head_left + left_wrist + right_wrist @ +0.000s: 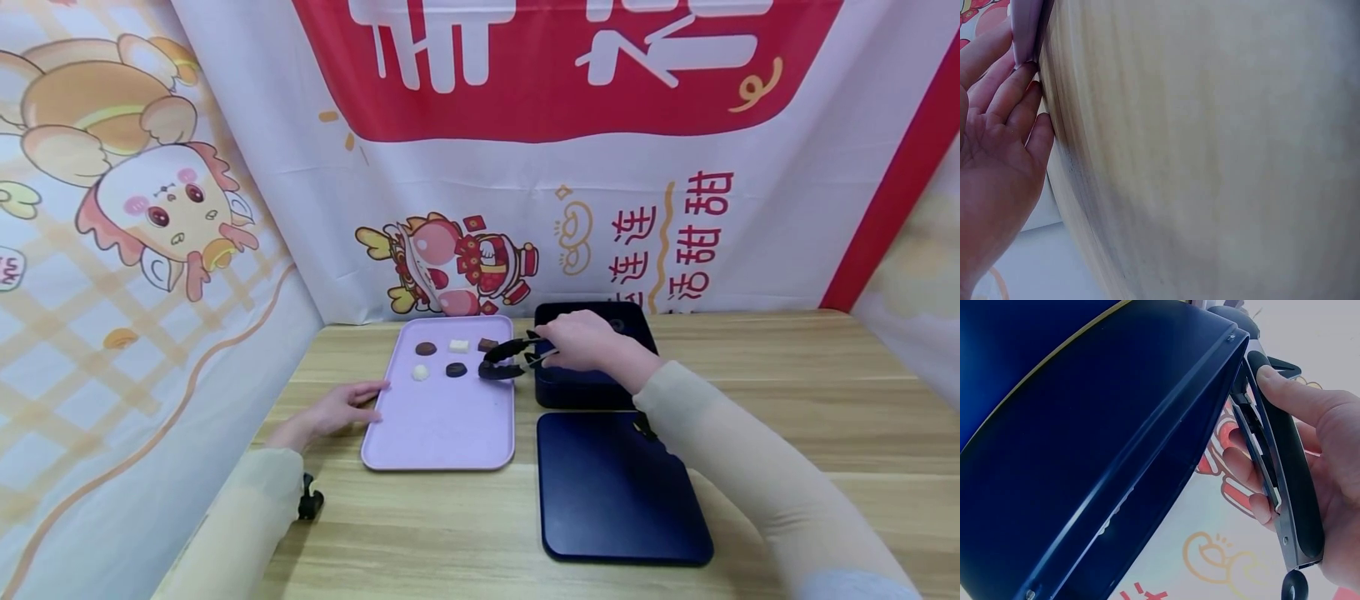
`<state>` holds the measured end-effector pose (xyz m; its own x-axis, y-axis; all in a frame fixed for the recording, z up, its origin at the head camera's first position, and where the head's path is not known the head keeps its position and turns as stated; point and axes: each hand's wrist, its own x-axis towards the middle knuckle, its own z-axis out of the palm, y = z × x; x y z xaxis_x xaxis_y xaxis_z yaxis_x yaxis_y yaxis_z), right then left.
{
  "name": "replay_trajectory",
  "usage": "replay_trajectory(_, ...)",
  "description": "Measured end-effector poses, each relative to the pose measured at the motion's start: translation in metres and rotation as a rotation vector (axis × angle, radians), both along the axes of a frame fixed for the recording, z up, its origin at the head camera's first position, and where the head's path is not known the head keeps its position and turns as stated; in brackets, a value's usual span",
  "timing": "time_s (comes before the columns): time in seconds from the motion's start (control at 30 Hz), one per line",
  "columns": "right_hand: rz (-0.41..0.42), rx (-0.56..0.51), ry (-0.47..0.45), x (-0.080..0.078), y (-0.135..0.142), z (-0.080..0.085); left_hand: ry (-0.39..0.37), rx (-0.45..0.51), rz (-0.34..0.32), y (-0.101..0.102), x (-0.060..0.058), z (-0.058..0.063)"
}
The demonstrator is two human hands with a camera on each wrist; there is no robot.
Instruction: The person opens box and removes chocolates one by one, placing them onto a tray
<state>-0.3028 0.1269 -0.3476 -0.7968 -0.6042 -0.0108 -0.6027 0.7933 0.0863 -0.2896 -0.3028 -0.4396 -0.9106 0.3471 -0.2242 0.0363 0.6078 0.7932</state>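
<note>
My right hand point(579, 340) grips a pair of kitchen tongs point(1288, 456) with black grips and black tips. In the head view the tongs' tips lie over the right side of a lilac tray point(442, 437), close to a brown square chocolate point(487, 343). Several more chocolates rest in the tray's far half: a brown round one point(426, 348), a white block point(458, 345), a white round one point(420, 372) and a dark oval one point(456, 369). With fingers extended, my left hand point(339, 408) touches the tray's left rim. Whether the tongs pinch anything I cannot tell.
Right of the tray stands a dark navy box point(585, 396), uncovered, partly hidden under the right hand and forearm. Its flat navy lid point(618, 500) lies on the wooden table point(420, 533) in front of it. A printed cloth point(525, 175) hangs behind the table.
</note>
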Motion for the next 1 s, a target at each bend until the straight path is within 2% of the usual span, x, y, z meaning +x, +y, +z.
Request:
replay_trajectory(0.27, -0.047, -0.033, -0.035, 0.001, 0.005, 0.001, 0.005, -0.01, -0.006, 0.002, -0.001, 0.0)
replay_trajectory(0.5, -0.059, -0.115, -0.03, 0.002, 0.025, 0.009, 0.015, -0.003, -0.017, 0.003, -0.003, 0.004)
replay_trajectory(0.73, -0.074, -0.204, -0.009, 0.012, 0.049, 0.016, 0.013, -0.021, -0.017, 0.0, -0.002, 0.002)
replay_trajectory(1.0, -0.064, -0.25, 0.038, 0.025, 0.078, 0.019, 0.002, -0.014, -0.011, 0.001, 0.002, 0.003)
